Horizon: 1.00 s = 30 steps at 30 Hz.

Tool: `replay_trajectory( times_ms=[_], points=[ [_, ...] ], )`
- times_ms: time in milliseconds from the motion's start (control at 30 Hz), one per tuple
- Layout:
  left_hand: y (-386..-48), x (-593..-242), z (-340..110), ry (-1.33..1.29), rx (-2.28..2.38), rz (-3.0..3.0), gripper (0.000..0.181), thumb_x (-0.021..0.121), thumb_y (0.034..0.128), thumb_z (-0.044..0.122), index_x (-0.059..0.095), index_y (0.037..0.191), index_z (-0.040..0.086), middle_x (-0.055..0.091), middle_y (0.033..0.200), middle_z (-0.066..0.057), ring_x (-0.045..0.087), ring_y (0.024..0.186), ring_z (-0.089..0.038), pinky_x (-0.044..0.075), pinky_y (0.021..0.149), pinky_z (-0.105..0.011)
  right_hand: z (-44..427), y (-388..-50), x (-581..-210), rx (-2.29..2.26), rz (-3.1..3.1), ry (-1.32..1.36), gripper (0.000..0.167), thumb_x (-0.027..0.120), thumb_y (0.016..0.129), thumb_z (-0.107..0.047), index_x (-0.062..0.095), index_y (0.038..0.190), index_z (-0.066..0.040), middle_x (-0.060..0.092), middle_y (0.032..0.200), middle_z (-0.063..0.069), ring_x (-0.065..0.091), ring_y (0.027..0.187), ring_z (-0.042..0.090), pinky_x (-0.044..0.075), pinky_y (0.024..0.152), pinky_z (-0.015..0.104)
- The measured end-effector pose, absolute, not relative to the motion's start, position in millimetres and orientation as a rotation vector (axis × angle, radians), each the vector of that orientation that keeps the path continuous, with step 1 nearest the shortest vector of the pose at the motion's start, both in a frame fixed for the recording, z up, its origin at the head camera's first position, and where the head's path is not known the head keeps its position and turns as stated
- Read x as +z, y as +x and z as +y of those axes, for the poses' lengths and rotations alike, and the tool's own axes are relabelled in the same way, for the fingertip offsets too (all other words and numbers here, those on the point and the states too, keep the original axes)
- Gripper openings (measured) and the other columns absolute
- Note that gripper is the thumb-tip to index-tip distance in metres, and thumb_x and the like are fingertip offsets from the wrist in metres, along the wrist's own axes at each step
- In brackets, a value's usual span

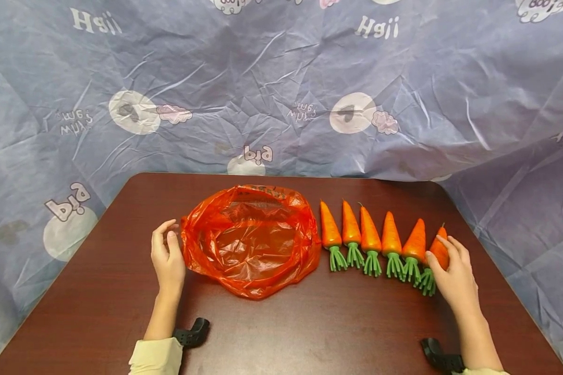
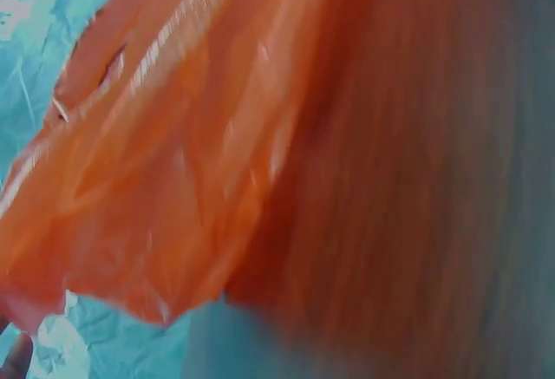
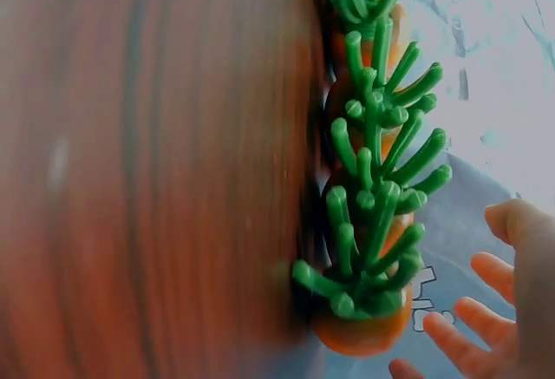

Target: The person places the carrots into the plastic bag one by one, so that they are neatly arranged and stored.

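Beneath the right fingers (image 1: 460, 249), the rightmost carrot (image 1: 439, 253).

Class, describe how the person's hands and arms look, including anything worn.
Both hands are bare, without gloves. The left sleeve is pale yellow; only a sliver of the similar right sleeve shows. A curved black device sits beside each.

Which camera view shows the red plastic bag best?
The head view: it takes in the red plastic bag's open mouth and rim all round, on the table. The left wrist view has only a cropped close-up of its film; the right wrist view shows none of it.
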<state>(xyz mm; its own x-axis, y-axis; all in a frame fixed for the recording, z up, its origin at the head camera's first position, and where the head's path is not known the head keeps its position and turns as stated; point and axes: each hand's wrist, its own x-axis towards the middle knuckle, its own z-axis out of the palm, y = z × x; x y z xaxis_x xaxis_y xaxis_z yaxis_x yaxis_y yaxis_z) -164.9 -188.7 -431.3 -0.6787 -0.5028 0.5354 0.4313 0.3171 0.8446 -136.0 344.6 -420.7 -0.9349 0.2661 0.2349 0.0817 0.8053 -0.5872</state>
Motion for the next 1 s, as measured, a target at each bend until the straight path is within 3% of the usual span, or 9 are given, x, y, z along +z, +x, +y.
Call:
replay_trajectory(
  times_ms=[133,267,500,633,733,867,1000],
  points=[
    [-168.1,-428.3,-182.7,0.102,-1.687,-1.593,0.026,0.039,0.0946,0.006,0.052,0.112,-0.008,0.054,0.103,-0.003,0.049,0.098,-0.011,0.037,0.083,-0.016,345.0,-140.9,-431.4,1.005,-2.584,-0.224,0.049,0.048,0.092,-0.025,0.039,0.136,-0.004,0.019,0.147,0.021,0.021,0.131,0.048,0.023,0.092,0.068],
    [-169.8,-427.2,-178.9,0.117,-1.854,-1.405,0.021,0.041,0.0936,0.006,0.055,0.108,0.0,0.057,0.1,0.001,0.05,0.097,-0.012,0.036,0.081,-0.024,345.8,-143.1,-443.0,1.081,-2.526,-0.177,0.046,0.05,0.09,-0.018,0.043,0.131,0.003,0.018,0.146,0.025,0.012,0.13,0.051,0.013,0.099,0.067],
    [-163.8,-430.3,-177.2,-0.111,-1.971,-1.527,0.035,0.039,0.0939,0.008,0.044,0.127,-0.001,0.048,0.119,-0.002,0.045,0.109,-0.013,0.043,0.088,-0.015,347.1,-139.8,-457.0,1.099,-2.535,-0.191,0.046,0.05,0.089,-0.018,0.043,0.13,0.001,0.012,0.148,0.023,0.006,0.129,0.053,0.009,0.097,0.069],
    [-162.2,-433.0,-179.4,-0.161,-1.879,-1.716,0.038,0.039,0.0931,0.007,0.043,0.13,-0.003,0.042,0.132,0.001,0.036,0.123,-0.011,0.033,0.1,-0.014,347.4,-137.2,-460.8,1.134,-2.522,-0.246,0.049,0.051,0.09,-0.019,0.04,0.134,-0.001,0.008,0.15,0.02,0.004,0.131,0.051,0.008,0.099,0.069],
    [-160.5,-435.1,-181.5,-0.138,-1.831,-1.832,0.039,0.042,0.0919,0.007,0.044,0.13,-0.002,0.034,0.142,0.001,0.026,0.133,-0.013,0.022,0.11,-0.026,346.9,-136.8,-461.8,1.177,-2.505,-0.283,0.052,0.051,0.09,-0.02,0.037,0.136,-0.001,0.006,0.15,0.019,0.003,0.133,0.048,0.008,0.103,0.066],
    [-158.8,-438.0,-182.3,-0.084,-1.839,-1.92,0.04,0.045,0.0913,0.008,0.046,0.13,0.002,0.024,0.148,-0.002,0.019,0.137,-0.02,0.014,0.113,-0.047,347.4,-137.1,-462.8,1.216,-2.502,-0.315,0.054,0.051,0.09,-0.021,0.034,0.137,-0.001,0.003,0.15,0.019,0.004,0.135,0.045,0.009,0.106,0.063],
    [-157.1,-440.0,-180.1,-0.032,-1.816,-1.96,0.038,0.046,0.0912,0.008,0.049,0.128,0.002,0.021,0.149,-0.002,0.016,0.138,-0.022,0.014,0.111,-0.051,348.9,-138.3,-463.7,1.228,-2.515,-0.329,0.054,0.05,0.091,-0.023,0.033,0.138,-0.002,0.004,0.15,0.021,0.009,0.134,0.047,0.013,0.106,0.062]
  ],
)
